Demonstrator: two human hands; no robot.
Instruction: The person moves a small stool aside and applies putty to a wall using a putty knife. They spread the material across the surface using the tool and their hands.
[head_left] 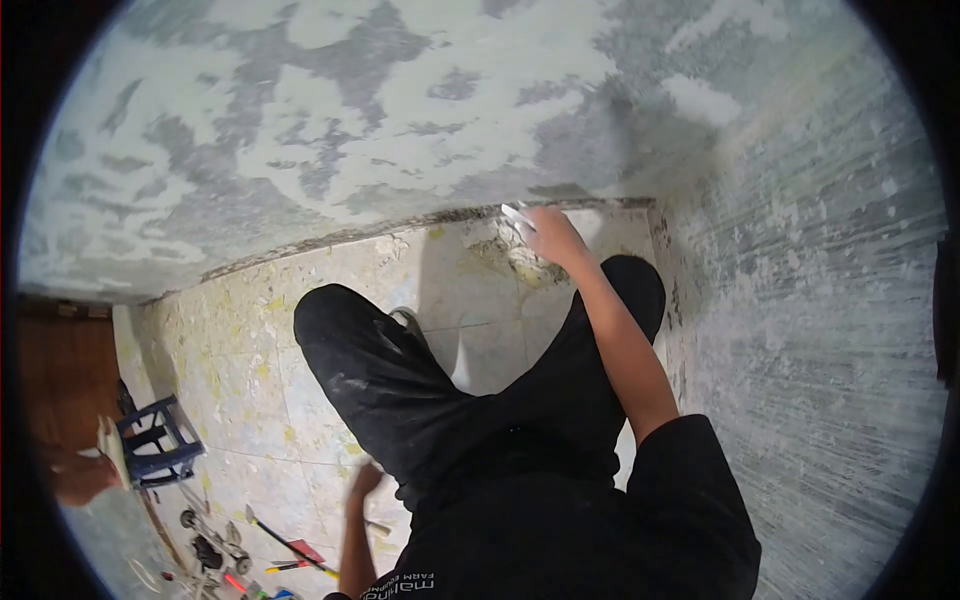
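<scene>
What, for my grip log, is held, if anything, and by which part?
The right hand grips a pale object by the end away from the wall; whether the left hand holds anything cannot be told.

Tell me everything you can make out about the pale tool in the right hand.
The pale tool is narrow, whitish and smooth-looking; its material cannot be told. The right hand grips it, hiding the rest. It slants, its free end at the dark seam where the patchy wall meets the floor. Whether it touches either is unclear.

Tiled floor (250, 400): debris (530, 266), 1 blue stool (160, 461), tools (303, 549)
</scene>
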